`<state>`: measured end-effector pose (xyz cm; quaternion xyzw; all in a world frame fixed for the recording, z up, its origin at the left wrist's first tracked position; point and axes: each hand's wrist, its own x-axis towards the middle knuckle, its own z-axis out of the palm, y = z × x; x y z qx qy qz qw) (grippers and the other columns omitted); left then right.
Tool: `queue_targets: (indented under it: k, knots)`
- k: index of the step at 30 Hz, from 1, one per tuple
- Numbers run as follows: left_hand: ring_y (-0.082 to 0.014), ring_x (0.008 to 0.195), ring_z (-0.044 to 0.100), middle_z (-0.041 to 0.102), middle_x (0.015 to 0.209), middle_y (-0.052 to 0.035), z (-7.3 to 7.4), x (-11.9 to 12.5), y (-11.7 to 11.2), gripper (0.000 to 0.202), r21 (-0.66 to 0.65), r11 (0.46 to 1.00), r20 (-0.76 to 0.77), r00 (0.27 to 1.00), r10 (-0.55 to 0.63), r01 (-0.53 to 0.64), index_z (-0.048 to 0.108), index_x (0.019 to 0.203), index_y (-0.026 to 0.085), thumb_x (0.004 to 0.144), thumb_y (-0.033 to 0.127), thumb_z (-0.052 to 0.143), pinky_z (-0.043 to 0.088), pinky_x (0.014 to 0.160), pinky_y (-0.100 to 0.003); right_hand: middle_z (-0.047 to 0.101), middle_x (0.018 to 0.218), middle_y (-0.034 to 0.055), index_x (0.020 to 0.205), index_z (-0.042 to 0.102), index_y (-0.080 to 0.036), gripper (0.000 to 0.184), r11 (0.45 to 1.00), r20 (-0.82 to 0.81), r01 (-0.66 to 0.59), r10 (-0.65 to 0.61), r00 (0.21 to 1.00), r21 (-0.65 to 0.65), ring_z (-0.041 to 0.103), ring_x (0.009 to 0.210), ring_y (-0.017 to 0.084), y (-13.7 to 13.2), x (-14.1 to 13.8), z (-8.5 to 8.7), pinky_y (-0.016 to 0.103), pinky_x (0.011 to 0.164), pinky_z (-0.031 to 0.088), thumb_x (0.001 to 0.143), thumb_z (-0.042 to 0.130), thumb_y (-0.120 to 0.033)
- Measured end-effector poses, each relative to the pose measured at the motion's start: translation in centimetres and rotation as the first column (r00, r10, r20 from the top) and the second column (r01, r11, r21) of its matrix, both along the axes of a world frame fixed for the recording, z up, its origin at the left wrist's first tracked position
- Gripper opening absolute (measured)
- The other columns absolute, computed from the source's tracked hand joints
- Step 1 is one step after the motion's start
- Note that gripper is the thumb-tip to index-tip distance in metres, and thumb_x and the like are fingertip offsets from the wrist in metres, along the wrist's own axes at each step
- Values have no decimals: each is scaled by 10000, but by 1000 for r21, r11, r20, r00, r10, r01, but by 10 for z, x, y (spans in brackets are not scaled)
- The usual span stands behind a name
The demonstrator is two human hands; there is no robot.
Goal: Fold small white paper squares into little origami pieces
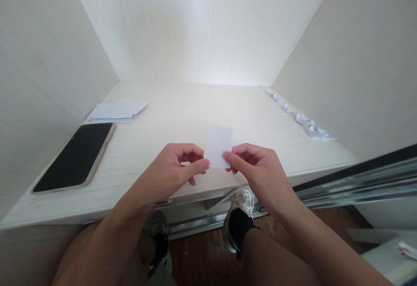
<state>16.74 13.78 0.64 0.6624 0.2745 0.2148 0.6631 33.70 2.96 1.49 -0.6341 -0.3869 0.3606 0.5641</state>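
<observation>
Between my two hands is a small white piece of paper, held upright just above the front part of the white shelf. My left hand pinches its lower left corner, thumb in front and fingers behind. At the lower right edge, my right hand grips the same paper, its thumb lying across the front. The paper looks flat and blank. Part of the fingers behind it are hidden.
A phone with a dark screen lies at the left, a stack of white paper sheets behind it. Several small folded or twisted white papers line the right wall. The shelf's front edge runs below my hands.
</observation>
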Motion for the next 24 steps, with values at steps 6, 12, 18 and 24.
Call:
queue_targets:
  k: [6, 12, 18, 24]
  knots:
    - [-135, 744, 706, 780, 869, -31, -8, 3, -1, 219, -62, 983, 208, 961, 184, -174, 732, 941, 157, 786, 252, 854, 566, 609, -192, 697, 740, -42, 1093, 639, -234, 274, 983, -7, -149, 150, 989, 110, 673, 639, 141, -7, -2, -3, 289, 639, 552, 858, 775, -278]
    - [-128, 730, 718, 777, 837, -7, -10, 1, -3, 289, -197, 961, 244, 940, 239, -193, 726, 927, 168, 706, 190, 911, 585, 616, -191, 712, 1018, 46, 1156, 728, -273, 334, 898, 638, -372, 147, 756, 234, 693, 890, 161, -14, 8, -3, 298, 746, 570, 956, 556, -68]
    - [-142, 689, 734, 806, 818, -45, -7, 1, -2, 314, -309, 941, 212, 955, 210, -138, 739, 834, 134, 623, 199, 963, 605, 618, -215, 694, 1176, 83, 962, 801, -285, 239, 878, 782, -363, -20, 623, 312, 713, 898, 175, -14, 14, -4, 309, 699, 604, 939, 649, -102]
    - [-169, 630, 744, 796, 721, -54, -6, 2, -1, 371, -391, 914, 190, 962, 197, -110, 771, 821, 113, 540, 198, 998, 639, 619, -263, 731, 1097, 79, 917, 780, -272, 208, 887, 776, -351, -14, 631, 301, 734, 933, 198, -14, 11, 1, 313, 729, 624, 943, 657, -107]
